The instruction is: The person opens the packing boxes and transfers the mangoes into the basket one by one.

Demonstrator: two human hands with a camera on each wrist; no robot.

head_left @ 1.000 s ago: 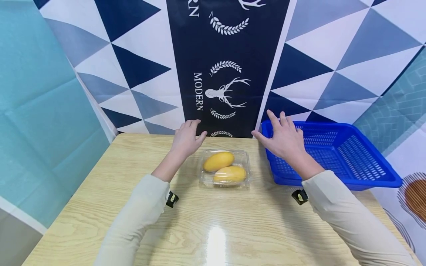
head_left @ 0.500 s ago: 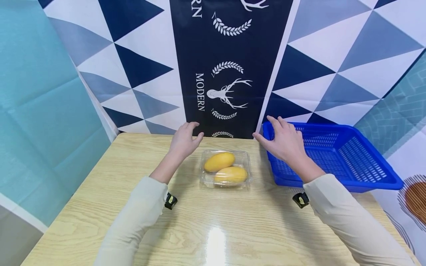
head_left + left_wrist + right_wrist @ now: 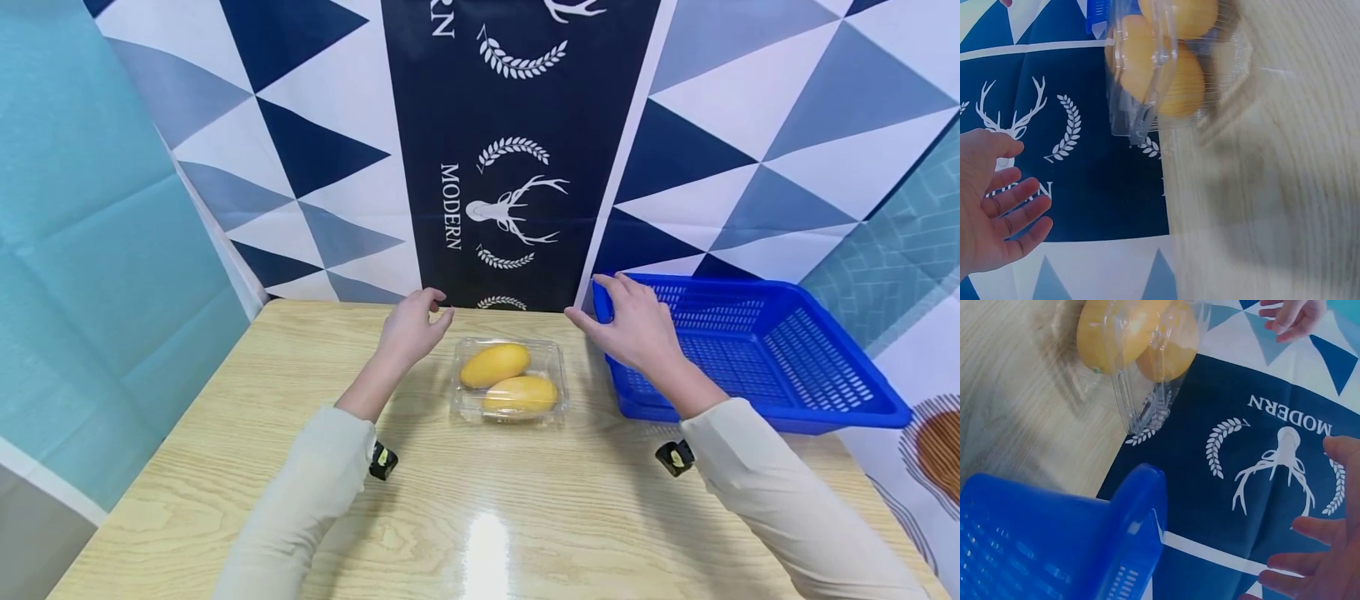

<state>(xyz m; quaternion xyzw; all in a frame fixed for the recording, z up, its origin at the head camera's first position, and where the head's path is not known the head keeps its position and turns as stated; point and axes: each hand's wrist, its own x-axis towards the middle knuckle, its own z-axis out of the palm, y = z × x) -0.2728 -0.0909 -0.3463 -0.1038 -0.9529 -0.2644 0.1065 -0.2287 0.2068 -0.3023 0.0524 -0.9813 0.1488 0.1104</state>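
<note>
Right of the clear box [image 3: 546, 357] stands a blue basket [image 3: 738, 357].

On my head feed, the person's left sleeve [image 3: 302, 500] and right sleeve [image 3: 795, 500] showed as long, pale cream cloth, softly wrinkled and ending at the wrists in plain edges. I picked out a small black left wrist unit [image 3: 382, 462] and a similar right wrist unit [image 3: 675, 458], each marked with a yellow-green patch. The left hand [image 3: 410, 329] and right hand [image 3: 635, 327] were bare.
</note>
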